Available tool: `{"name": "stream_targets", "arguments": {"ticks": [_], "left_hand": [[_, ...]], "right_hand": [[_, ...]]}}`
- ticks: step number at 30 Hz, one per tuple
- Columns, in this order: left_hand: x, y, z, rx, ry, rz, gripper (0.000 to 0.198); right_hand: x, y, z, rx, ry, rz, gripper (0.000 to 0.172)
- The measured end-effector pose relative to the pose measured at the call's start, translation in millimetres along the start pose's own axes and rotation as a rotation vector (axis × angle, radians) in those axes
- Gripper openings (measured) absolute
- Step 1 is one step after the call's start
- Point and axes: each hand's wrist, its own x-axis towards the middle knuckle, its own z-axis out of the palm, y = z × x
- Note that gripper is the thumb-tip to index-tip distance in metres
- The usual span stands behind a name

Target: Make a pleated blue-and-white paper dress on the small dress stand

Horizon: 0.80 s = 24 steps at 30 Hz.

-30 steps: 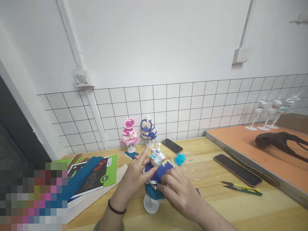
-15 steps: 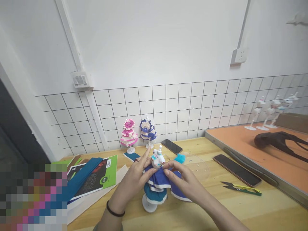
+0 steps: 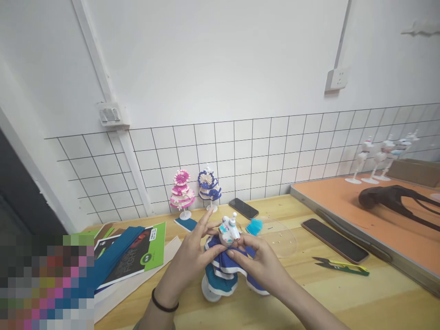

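Note:
A small white mannequin with coloured patches stands tilted on its round white base, between my hands. It wears a tiered skirt: a teal tier with white edging below and a blue white-edged fabric strip above. My left hand holds the mannequin's waist from the left, thumb on the blue fabric, index finger pointing up. My right hand pinches the blue strip against the waist at the right, and the strip's loose end hangs below it. The fingers behind the mannequin are partly hidden.
Behind stand a pink dressed mannequin and a blue-and-cream one. Two phones, yellow-green thread snips, a turquoise tassel and a clear sheet with beads lie around. Books and teal fabric are left.
The mannequin has turned and leans more to the right. My right hand has closed in on its waist, drawing the blue strip along. The camera view has shifted slightly.

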Motion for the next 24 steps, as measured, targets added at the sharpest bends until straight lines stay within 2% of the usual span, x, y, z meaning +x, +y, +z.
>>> {"name": "stream_targets", "arguments": {"ticks": [3,6,12,18,24], "left_hand": [[1.1,-2.8,-0.1,0.066,0.044,0.040,0.073],[0.8,-0.9,-0.2,0.128,0.033,0.065,0.067],[-2.2,5.0,3.1,0.191,0.026,0.091,0.071],[-0.2,2.3,7.2,0.175,0.031,0.026,0.067],[1.9,4.2,5.5,0.076,0.052,-0.012,0.063]], "right_hand": [[-1.0,2.8,0.4,-0.058,0.006,-0.041,0.019],[-1.1,3.2,1.2,-0.096,0.023,-0.070,0.021],[-1.9,4.1,4.0,-0.137,0.081,-0.079,0.021],[-1.7,6.5,3.4,-0.153,0.101,-0.067,0.020],[-1.1,6.0,1.5,-0.105,0.065,-0.036,0.018]]}}
